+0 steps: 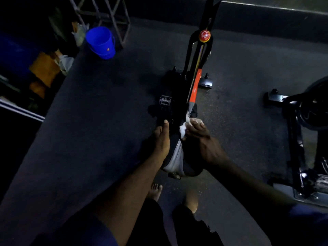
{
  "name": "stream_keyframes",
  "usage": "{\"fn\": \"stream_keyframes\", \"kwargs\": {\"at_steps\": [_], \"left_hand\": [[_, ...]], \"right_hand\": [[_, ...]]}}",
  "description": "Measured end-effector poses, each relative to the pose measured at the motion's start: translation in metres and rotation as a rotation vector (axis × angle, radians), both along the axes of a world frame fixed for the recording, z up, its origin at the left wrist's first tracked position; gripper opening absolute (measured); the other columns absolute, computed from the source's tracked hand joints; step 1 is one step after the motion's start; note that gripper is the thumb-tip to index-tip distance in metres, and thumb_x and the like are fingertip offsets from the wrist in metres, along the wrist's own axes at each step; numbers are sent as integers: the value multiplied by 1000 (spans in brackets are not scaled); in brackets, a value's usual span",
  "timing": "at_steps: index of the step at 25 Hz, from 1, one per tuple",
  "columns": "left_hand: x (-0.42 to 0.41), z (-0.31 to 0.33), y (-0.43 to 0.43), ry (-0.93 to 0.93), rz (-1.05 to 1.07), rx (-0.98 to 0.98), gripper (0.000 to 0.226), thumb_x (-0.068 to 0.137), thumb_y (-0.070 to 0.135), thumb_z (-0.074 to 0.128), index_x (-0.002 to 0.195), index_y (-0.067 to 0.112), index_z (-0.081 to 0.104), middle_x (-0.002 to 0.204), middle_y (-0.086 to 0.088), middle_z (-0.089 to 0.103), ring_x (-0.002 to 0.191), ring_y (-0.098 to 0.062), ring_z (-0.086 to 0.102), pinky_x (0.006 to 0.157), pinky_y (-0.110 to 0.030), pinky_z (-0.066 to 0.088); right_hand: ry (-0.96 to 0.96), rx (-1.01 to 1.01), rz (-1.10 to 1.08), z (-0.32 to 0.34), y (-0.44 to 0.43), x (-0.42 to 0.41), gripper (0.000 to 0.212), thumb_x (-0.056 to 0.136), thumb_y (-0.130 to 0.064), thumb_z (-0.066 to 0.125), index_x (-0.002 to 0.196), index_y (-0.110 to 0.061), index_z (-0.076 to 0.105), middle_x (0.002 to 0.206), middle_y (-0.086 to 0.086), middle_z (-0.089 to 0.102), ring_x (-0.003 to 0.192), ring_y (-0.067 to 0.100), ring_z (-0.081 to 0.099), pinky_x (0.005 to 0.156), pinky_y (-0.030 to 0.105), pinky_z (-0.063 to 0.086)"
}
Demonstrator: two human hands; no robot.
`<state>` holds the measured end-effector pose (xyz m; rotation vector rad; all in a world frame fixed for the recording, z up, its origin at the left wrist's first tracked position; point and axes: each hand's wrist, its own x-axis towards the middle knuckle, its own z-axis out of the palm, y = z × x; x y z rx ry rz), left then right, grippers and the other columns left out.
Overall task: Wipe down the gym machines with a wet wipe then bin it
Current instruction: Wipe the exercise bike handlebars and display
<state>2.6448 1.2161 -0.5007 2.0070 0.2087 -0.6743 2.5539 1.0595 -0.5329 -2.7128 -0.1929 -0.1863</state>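
Head view: the right hand (204,139) bunches the white wet wipe (184,128) in curled fingers against the nose of the saddle (175,157); the left hand (161,141) rests along its left edge, thumb straight, other fingers hidden.

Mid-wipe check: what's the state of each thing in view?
wet wipe: bunched, pressed on the bike frame by the saddle nose.
right hand: grips the wet wipe.
left hand: rests against the saddle's left side.
blue bucket: upright on the floor.
second bike: standing, untouched.
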Motion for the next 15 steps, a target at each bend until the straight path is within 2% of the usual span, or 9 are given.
{"fn": "stream_keyframes", "kwargs": {"at_steps": [2,4,6,7,9,11,13,15], "left_hand": [[4,-4,-11,-30,-131,34,60,110,57,30,136,15,65,140,-8,64,132,-29,57,108,-30,37],[5,-11,-16,-22,-206,60,60,112,51,25,152,14,52,156,-12,51,144,-29,45,114,-31,31],[5,-16,-17,-6,-274,147,67,110,55,19,151,14,53,155,-15,51,143,-31,45,115,-36,32],[6,-17,-18,-24,-309,212,70,109,58,16,147,15,57,151,-15,55,141,-32,48,114,-38,34],[7,-18,-17,-39,-338,273,74,107,62,14,143,17,61,147,-14,59,138,-32,50,113,-41,36],[8,-19,-19,-68,-366,305,76,106,65,13,142,18,62,146,-14,60,136,-33,51,112,-41,36],[9,-24,-19,-96,-368,321,76,106,65,14,142,19,62,146,-14,60,136,-33,51,111,-41,36],[8,-28,-19,-107,-365,315,74,106,65,16,143,19,61,146,-13,59,136,-33,51,111,-42,36]], "right_hand": [[-33,-20,-61,2,-13,19,54,113,-35,32,133,0,67,151,19,53,150,31,35,127,40,26],[-69,31,-65,2,-30,28,44,106,-33,48,133,-6,70,154,9,52,150,23,35,118,38,42],[-144,98,-93,-2,-39,32,30,105,-28,60,121,-9,77,150,4,58,146,21,46,106,46,55],[-178,145,-145,-2,-37,35,24,103,-25,66,116,-9,79,146,3,62,143,19,51,104,46,56],[-217,259,-267,1,-28,52,19,98,-19,74,115,-10,79,137,3,69,134,14,59,108,36,53],[-199,327,-379,10,-24,77,18,98,-22,74,113,-14,79,128,1,74,124,8,65,107,27,51],[-134,398,-496,15,-23,97,18,97,-27,74,110,-18,81,119,-1,77,110,-1,68,99,21,53],[-93,514,-745,14,-16,97,20,96,-31,74,111,-20,82,112,-1,78,102,-8,65,90,13,52]]}}
